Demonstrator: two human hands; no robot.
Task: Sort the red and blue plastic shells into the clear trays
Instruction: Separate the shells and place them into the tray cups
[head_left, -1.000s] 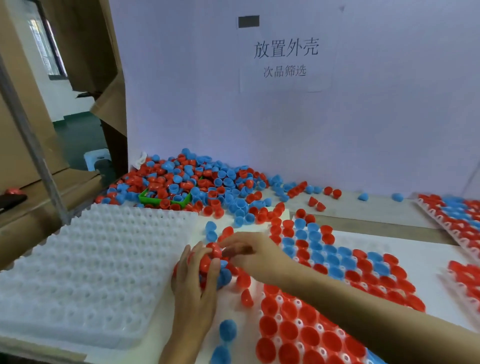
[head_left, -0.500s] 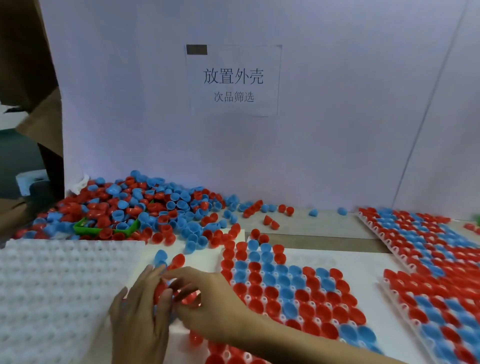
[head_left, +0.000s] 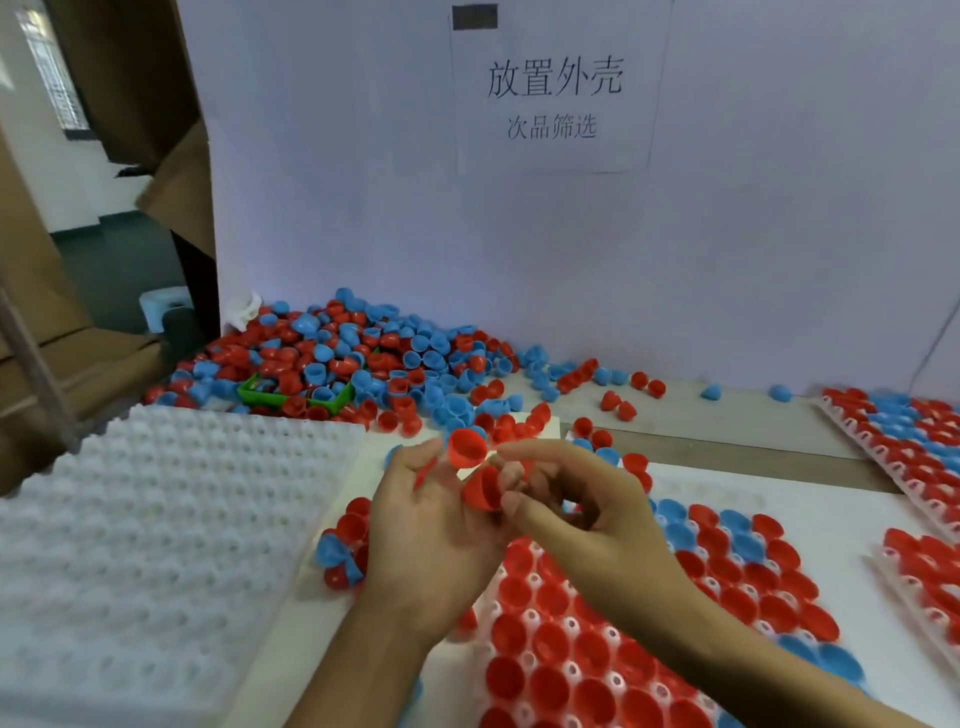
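Empty clear tray (head_left: 156, 545), far left; left hand (head_left: 431, 530) cupping red shells (head_left: 467, 448); right hand (head_left: 587, 519) pinching one red shell (head_left: 483, 488); part-filled tray (head_left: 530, 618) below; best seated open side up, one per pocket.

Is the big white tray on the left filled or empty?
Empty: the white tray shows only bare white dimples, no red or blue shells in any visible pocket.
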